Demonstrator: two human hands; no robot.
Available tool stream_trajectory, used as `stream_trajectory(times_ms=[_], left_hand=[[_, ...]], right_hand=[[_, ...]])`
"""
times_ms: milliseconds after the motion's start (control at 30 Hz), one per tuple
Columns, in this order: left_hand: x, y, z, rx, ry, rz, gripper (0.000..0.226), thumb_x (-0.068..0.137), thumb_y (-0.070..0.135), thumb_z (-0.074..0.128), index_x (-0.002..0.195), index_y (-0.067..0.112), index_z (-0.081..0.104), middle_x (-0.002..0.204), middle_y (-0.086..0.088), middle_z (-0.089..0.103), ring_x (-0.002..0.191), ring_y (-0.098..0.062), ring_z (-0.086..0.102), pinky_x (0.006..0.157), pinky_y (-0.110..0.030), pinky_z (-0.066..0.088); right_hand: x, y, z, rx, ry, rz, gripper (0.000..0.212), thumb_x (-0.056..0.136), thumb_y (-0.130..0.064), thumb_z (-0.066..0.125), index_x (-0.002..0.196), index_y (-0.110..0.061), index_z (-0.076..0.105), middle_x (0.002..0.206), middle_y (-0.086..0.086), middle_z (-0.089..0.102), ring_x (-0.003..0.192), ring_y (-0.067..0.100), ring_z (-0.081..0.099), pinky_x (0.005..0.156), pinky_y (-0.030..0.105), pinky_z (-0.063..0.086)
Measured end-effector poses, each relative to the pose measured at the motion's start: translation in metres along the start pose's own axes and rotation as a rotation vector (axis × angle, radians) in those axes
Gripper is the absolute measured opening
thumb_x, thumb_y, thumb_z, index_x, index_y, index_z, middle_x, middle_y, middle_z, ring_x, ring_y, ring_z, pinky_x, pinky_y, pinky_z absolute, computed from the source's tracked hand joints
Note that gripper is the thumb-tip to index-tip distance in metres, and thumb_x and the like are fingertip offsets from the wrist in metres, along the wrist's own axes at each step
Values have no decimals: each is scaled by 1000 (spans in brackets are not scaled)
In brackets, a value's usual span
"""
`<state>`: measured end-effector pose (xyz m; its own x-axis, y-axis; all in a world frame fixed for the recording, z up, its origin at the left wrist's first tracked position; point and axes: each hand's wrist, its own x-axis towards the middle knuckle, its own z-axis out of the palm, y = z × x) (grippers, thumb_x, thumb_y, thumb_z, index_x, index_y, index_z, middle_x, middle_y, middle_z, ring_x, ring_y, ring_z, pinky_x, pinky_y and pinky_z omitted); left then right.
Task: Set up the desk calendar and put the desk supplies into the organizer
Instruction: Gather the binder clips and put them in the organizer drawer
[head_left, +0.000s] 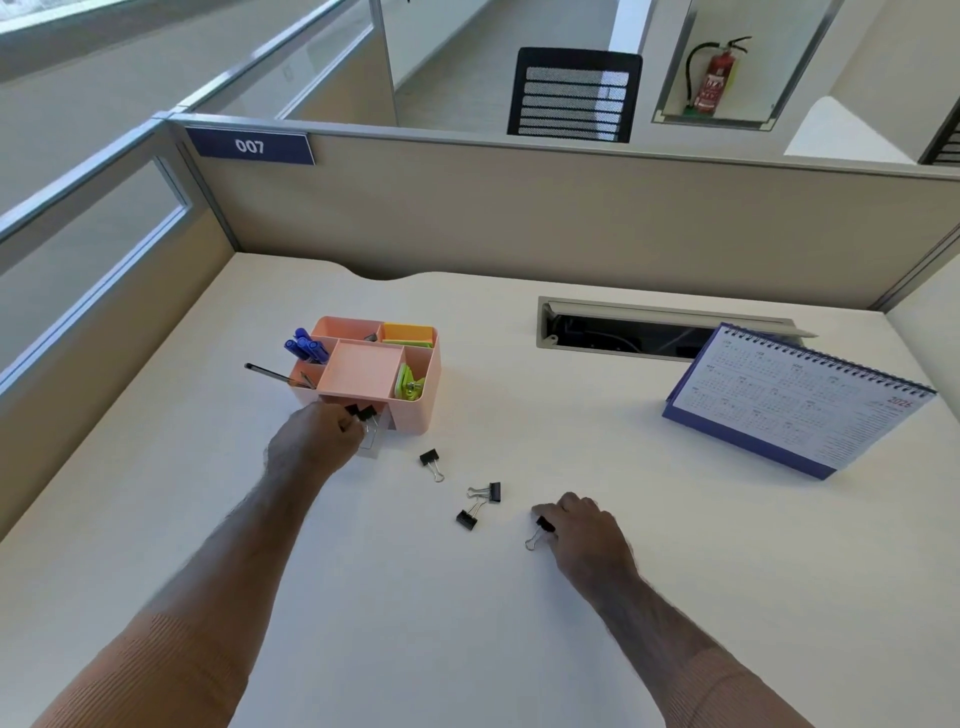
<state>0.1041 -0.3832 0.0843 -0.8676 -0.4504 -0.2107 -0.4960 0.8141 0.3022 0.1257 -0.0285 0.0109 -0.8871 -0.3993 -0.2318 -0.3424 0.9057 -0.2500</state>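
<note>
My left hand (317, 441) pinched binder clips (362, 413) at the organizer's (415, 384) open drawer (375, 436), ready to drop them in. My right hand (582, 525) closed on another clip (543, 527) on the counter (623, 597). Three loose clips (431, 460) lay between. The calendar (795, 400) stood upright, apart on the right.

Organizer (415, 400) left on desk (519, 623), calendar (800, 400) right, binder clips (480, 504) between, nearer.
</note>
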Motion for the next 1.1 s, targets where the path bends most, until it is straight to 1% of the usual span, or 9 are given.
stream_trajectory(times_ms=[167, 267, 367, 467, 600, 700, 767, 933, 1100], left_hand=[[-48, 17, 16, -231, 134, 150, 16, 90, 32, 65, 85, 20, 74, 89, 4, 72, 75, -15, 64, 66, -27, 51], [-90, 44, 43, -466, -98, 231, 12, 88, 32, 71, 92, 23, 78, 82, 15, 72, 70, -5, 64, 69, -19, 48], [-121, 65, 63, -815, -343, 147, 8, 88, 25, 72, 94, 21, 78, 76, 6, 76, 72, -11, 72, 61, -19, 53], [-129, 72, 64, -1053, -338, 34, 8, 91, 14, 68, 90, 14, 76, 81, -5, 77, 78, -19, 75, 62, -26, 57], [-122, 70, 52, -1143, -356, -44, 8, 90, 10, 70, 87, 4, 75, 82, -13, 77, 74, -21, 74, 60, -24, 57], [-103, 54, 34, -1109, -249, -40, 6, 87, 7, 72, 82, 5, 74, 76, -10, 77, 69, -18, 73, 56, -23, 57], [-85, 37, 18, -1031, -101, -30, 10, 85, 8, 74, 76, 11, 74, 70, -4, 76, 66, -16, 72, 55, -22, 56], [-40, -10, -15, -460, 241, 6, 9, 83, 33, 77, 81, 25, 77, 69, 6, 73, 60, -12, 65, 55, -27, 51], [-21, -17, -16, -81, 298, 27, 15, 85, 40, 73, 91, 26, 77, 87, 3, 76, 68, -14, 62, 50, -24, 42]], right_hand=[[-3, -5, -13, 293, 35, 54, 24, 88, -36, 54, 111, -40, 57, 105, -17, 57, 98, 10, 56, 80, 28, 45], [-3, -23, -25, 508, 90, 26, 20, 83, -41, 61, 103, -43, 57, 99, -22, 59, 89, -4, 59, 74, 21, 48], [-2, -44, -32, 665, 146, -11, 20, 82, -36, 64, 101, -42, 58, 98, -22, 63, 84, -4, 62, 73, 21, 52], [-1, -55, -34, 747, 181, -29, 20, 82, -33, 66, 102, -36, 61, 98, -19, 67, 81, 3, 64, 77, 29, 56], [-3, -59, -38, 773, 193, -57, 29, 80, -42, 65, 108, -41, 58, 103, -22, 65, 85, 2, 65, 79, 30, 56], [-5, -54, -45, 758, 198, -37, 32, 78, -54, 59, 109, -56, 51, 112, -30, 57, 90, -3, 64, 77, 26, 54], [-5, -45, -47, 741, 216, 2, 27, 81, -50, 59, 104, -59, 50, 111, -30, 56, 89, -4, 64, 76, 27, 54], [-2, -22, -42, 611, 168, 134, 23, 88, -37, 58, 107, -48, 55, 114, -22, 57, 88, -6, 61, 81, 32, 54], [7, -23, -25, 344, -41, 60, 41, 90, -31, 54, 131, -34, 50, 140, -13, 45, 126, 17, 47, 100, 34, 44]])
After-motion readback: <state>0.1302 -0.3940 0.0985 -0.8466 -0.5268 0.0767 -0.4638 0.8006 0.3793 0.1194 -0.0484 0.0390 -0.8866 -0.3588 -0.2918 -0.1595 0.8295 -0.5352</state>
